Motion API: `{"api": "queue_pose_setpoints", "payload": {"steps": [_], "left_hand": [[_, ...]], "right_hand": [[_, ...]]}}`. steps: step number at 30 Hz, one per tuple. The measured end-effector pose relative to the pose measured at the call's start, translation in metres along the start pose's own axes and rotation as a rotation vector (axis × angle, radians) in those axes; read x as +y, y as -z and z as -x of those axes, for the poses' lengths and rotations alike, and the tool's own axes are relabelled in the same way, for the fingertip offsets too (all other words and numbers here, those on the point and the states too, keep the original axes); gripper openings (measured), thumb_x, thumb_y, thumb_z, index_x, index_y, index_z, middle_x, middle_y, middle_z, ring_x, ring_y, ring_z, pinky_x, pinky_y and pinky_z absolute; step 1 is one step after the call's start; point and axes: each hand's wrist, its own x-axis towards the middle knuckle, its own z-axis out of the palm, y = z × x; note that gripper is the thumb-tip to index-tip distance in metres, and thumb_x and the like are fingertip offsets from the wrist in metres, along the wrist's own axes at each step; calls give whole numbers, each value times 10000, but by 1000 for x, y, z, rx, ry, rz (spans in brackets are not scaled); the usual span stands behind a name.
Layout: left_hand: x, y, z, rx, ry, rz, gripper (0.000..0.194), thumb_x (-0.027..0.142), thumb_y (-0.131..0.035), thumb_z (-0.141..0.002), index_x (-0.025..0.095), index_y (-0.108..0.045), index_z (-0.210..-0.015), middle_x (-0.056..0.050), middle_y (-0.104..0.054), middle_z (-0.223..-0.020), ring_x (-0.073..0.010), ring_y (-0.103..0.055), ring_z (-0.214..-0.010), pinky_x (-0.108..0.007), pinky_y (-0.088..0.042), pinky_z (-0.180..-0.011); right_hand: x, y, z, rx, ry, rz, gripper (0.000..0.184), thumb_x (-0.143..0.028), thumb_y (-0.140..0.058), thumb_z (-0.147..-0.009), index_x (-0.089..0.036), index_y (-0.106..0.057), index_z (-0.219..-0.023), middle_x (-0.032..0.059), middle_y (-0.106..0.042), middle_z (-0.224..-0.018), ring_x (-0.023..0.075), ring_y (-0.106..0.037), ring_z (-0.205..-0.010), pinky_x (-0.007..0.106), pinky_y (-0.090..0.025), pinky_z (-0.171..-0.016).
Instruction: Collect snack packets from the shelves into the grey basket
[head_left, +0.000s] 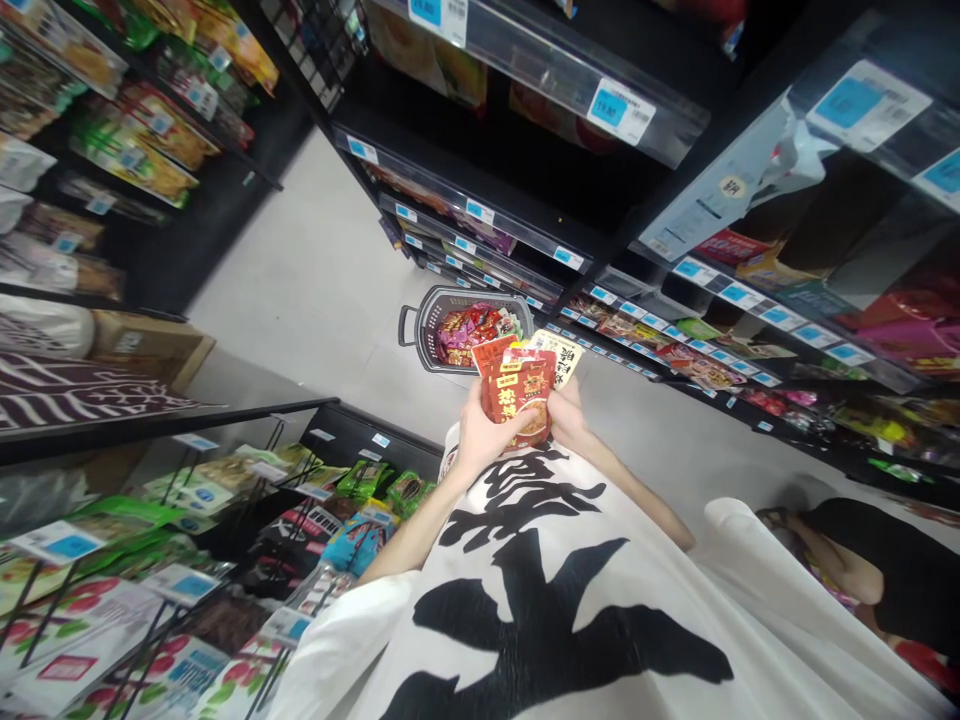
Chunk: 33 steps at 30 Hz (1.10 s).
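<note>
My left hand (486, 432) is closed round several red snack packets (517, 375), fanned out in front of my chest, its thumb lying across the front one. On the right edge of these packets, my right hand (571, 418) grips a cream-coloured packet (568, 352) with dark lettering; its fingers are partly hidden behind the packets. Just beyond the packets, a grey shopping basket (421, 340) rests on the floor, holding a heap of red and purple packets (472, 330). The lower right corner of the basket is hidden by the packets in my hands.
Tall shelves with price tags (621, 110) stand ahead and to the right. Packaged foods hang on a rack (330, 530) at lower left, and another rack (142, 130) stands at upper left. A person in black (892, 560) is at the right edge. Grey floor (300, 260) runs between.
</note>
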Motion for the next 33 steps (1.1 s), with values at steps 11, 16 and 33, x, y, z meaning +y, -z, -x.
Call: {"api": "queue_pose_setpoints", "payload": {"steps": [11,16,33], "left_hand": [[-12,3,-19,471,313,785,524,391,-877,-771,212,-637,-1201,-102,-743,-1257,-258,-754,-1052,-415,-617,-955],[4,3,-38,455,443,1163,355,426,-641,-995,193,-650,-1261,-86,-775,-1158,-221,-770,-935,-442,-626,-941],[10,-22,-15,-166,507,1118,547,265,-928,-725,129,-697,-1202,-137,-799,-1103,-279,-786,-977,-441,-622,-992]], "right_hand": [[-25,4,-29,250,13,-208,526,-260,-885,-606,-231,-625,-1063,24,-793,-1009,265,-766,-963,450,-647,-896],[-44,-14,-42,367,313,-276,638,-324,-851,-687,-241,-548,-1243,62,-748,-1234,233,-753,-1082,436,-624,-978],[-43,-34,-36,345,540,27,798,-430,-779,-813,-218,-360,-1458,188,-538,-1546,251,-635,-1345,477,-534,-1130]]}}
